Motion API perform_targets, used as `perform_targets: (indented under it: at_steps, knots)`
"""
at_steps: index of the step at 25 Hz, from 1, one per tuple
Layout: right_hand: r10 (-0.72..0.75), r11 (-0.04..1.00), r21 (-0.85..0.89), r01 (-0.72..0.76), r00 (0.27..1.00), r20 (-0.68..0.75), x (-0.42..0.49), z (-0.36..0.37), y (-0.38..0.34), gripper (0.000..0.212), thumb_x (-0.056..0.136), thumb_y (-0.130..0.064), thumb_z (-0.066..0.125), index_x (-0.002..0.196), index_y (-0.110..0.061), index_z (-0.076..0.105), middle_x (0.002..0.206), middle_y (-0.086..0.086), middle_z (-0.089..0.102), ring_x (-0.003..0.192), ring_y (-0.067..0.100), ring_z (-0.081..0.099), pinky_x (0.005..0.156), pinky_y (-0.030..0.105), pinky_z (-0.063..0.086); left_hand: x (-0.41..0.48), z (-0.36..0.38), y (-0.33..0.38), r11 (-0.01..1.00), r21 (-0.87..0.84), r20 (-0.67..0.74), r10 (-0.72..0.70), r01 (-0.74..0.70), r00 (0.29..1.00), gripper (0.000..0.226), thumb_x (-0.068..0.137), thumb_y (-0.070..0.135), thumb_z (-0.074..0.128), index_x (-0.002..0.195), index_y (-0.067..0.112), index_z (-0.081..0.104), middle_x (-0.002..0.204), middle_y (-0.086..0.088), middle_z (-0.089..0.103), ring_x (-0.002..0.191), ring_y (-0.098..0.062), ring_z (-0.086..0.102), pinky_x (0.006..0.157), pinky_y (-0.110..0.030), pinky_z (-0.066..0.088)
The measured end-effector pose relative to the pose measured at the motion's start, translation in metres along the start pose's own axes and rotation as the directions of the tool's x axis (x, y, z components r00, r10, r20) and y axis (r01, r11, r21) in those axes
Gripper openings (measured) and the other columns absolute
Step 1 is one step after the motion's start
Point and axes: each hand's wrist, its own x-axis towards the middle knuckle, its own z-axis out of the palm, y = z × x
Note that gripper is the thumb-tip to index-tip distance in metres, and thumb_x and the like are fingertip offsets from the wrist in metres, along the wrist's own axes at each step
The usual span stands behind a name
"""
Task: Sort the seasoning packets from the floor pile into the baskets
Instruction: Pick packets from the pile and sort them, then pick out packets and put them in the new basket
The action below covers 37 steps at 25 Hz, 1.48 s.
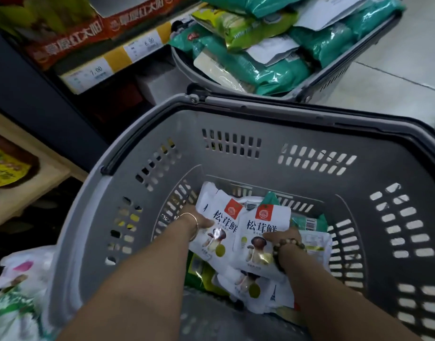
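Gripping inside grey basket (236, 168) | left hand (195, 219) pinches left white packet (221, 217) | right hand (284, 236) pinches right white packet (260, 223), overlapping the left one | both above loose packets (312, 242) on basket bottom

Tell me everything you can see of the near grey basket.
The near grey basket looks like moulded plastic: slotted walls, dark handles folded along the rim. It sits beside a shelf. Inside lie white mushroom packets over green packets; the left hand and right hand each grip a white packet.
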Motion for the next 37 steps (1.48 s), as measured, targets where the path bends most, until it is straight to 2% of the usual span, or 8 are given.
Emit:
perform_targets:
  at_steps: [3,7,12,17,22,25,30,37]
  knots:
    - [0.000,0.999,-0.035,-0.002,0.998,-0.056,0.006,0.006,0.005,0.040,0.068,-0.002,0.079,0.092,-0.007,0.048,0.101,0.018,0.062,0.097,0.033,0.060,0.077,0.033,0.046,0.019,0.006,-0.010,0.979,0.199,-0.050,0.058,-0.047,0.997,0.052,0.070,0.015,0.081,0.114,0.001,0.059,0.120,-0.016,0.062,0.108,-0.029,0.058,0.092,-0.032,0.046]
    - [0.007,0.986,-0.168,-0.015,0.999,-0.053,0.008,0.023,0.009,0.043,0.075,-0.009,0.074,0.105,-0.009,0.044,0.088,0.013,0.058,0.088,0.034,0.062,0.080,0.048,0.054,0.032,0.013,-0.020,0.900,0.436,-0.079,0.043,-0.004,0.996,0.060,0.070,0.032,0.080,0.118,0.005,0.056,0.122,-0.013,0.060,0.111,-0.028,0.057,0.092,-0.031,0.046]
    - [-0.018,0.970,-0.244,0.001,0.998,-0.068,0.008,0.023,0.010,0.046,0.076,-0.014,0.074,0.109,-0.008,0.042,0.069,0.002,0.046,0.080,0.030,0.060,0.078,0.045,0.054,0.029,0.014,-0.020,0.852,0.523,-0.091,0.017,0.034,0.996,0.066,0.069,0.034,0.079,0.121,0.008,0.047,0.118,-0.011,0.060,0.108,-0.029,0.058,0.092,-0.036,0.048]
    - [-0.119,0.892,-0.439,0.113,0.993,0.014,-0.004,0.010,0.003,0.042,0.083,-0.032,0.068,0.109,-0.006,0.049,0.105,0.015,0.063,0.093,0.029,0.060,0.082,0.038,0.049,0.009,-0.004,0.000,0.746,0.665,-0.056,0.104,-0.041,0.993,0.049,0.078,0.019,0.068,0.123,0.008,0.052,0.121,-0.014,0.059,0.111,-0.031,0.057,0.093,-0.038,0.048]
    - [-0.307,0.749,-0.596,0.289,0.949,0.075,-0.034,-0.019,-0.041,0.041,0.088,-0.033,0.059,0.118,-0.006,0.051,0.107,0.012,0.059,0.092,0.026,0.057,0.076,0.034,0.046,-0.037,-0.038,0.037,0.716,0.679,-0.036,0.250,-0.159,0.968,0.056,0.083,0.020,0.062,0.135,0.010,0.041,0.136,-0.015,0.047,0.123,-0.033,0.047,0.101,-0.041,0.042]
    - [-0.505,0.629,-0.611,0.480,0.850,0.148,-0.063,-0.033,-0.076,0.049,0.087,-0.028,0.062,0.127,-0.006,0.046,0.126,0.014,0.052,0.110,0.029,0.054,0.086,0.035,0.047,-0.085,-0.056,0.056,0.710,0.632,-0.051,0.437,-0.310,0.898,0.054,0.083,0.022,0.062,0.133,0.017,0.043,0.132,-0.011,0.050,0.118,-0.028,0.051,0.098,-0.038,0.044]
    - [-0.768,0.394,-0.486,0.780,0.570,0.292,-0.130,-0.033,-0.123,0.060,0.083,-0.032,0.066,0.134,-0.011,0.042,0.137,0.011,0.045,0.122,0.025,0.047,0.099,0.035,0.040,-0.173,-0.107,0.049,0.731,0.438,-0.203,0.647,-0.523,0.735,0.056,0.079,0.031,0.068,0.131,0.025,0.046,0.132,-0.002,0.050,0.118,-0.019,0.050,0.098,-0.028,0.040]
    - [-0.822,0.136,-0.076,0.988,0.156,0.548,-0.280,0.039,-0.128,0.055,0.082,-0.025,0.067,0.132,-0.020,0.044,0.136,0.000,0.047,0.122,0.017,0.046,0.092,0.024,0.036,-0.264,-0.184,-0.060,0.855,0.193,-0.616,0.487,-0.481,0.619,0.043,0.076,0.025,0.073,0.115,0.016,0.058,0.114,-0.001,0.060,0.105,-0.016,0.057,0.092,-0.026,0.044]
